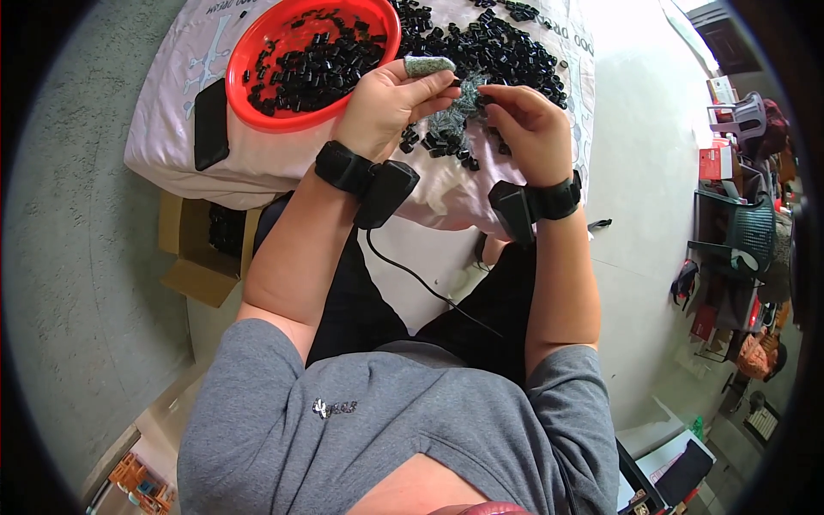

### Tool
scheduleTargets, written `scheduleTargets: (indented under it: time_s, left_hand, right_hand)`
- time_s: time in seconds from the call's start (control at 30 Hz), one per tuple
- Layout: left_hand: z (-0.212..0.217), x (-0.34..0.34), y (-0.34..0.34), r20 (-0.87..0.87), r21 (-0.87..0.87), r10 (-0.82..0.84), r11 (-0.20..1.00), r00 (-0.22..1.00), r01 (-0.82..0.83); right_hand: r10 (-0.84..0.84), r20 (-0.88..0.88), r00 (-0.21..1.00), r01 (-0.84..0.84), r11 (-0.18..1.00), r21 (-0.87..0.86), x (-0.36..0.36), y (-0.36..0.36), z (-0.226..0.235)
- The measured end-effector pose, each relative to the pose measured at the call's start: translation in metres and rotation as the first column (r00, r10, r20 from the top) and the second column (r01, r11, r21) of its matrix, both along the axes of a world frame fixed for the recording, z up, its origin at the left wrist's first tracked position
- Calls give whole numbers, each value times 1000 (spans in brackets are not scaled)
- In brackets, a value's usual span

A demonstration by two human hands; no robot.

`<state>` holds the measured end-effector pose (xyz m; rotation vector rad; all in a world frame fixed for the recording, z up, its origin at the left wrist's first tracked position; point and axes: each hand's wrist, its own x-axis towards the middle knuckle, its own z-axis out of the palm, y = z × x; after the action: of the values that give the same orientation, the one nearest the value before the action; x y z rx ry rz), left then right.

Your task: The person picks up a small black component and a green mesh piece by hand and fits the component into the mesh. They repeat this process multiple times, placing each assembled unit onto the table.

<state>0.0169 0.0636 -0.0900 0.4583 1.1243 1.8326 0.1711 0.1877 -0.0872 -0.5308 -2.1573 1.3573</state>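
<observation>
My left hand (pixel 378 107) is closed in a pinch over the cloth-covered table, a small black plastic piece (pixel 457 83) at its fingertips. A grey-green cloth sleeve (pixel 429 65) covers one of its fingers. Just to the right, my right hand (pixel 536 133) pinches with thumb and forefinger; what lies between them is too small to make out. Beneath and between both hands is a heap of thin silvery-grey bits (pixel 448 122). Many small black plastic pieces (pixel 506 53) spread behind and around that heap. Black straps with dark box-shaped devices sit on both wrists.
A red basin (pixel 273 123) holding more black pieces stands left of my left hand. Beside it lies a black phone (pixel 211 127) near the table's edge. An open cardboard box (pixel 202 281) sits below on the left. A black cable (pixel 412 276) hangs over my lap.
</observation>
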Motion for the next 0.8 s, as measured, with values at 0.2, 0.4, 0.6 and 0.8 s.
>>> scheduleTargets:
  time_s: [0.2, 0.4, 0.6, 0.8]
  left_hand:
    - [2, 3, 0, -67, -18, -22, 1000, 998, 20]
    - [0, 5, 1, -78, -10, -18, 1000, 997, 17]
    - [0, 8, 2, -40, 10, -45, 999, 998, 46]
    - [0, 12, 4, -8, 19, -50, 999, 999, 50]
  right_hand:
    - [-30, -33, 999, 26, 994, -109, -2, -6, 8]
    - [-49, -182, 982, -32, 909, -417, -6, -8, 6]
    - [-115, -206, 972, 5, 882, -471, -7, -9, 4]
    - [-117, -246, 962, -44, 824, -565, -10, -12, -1]
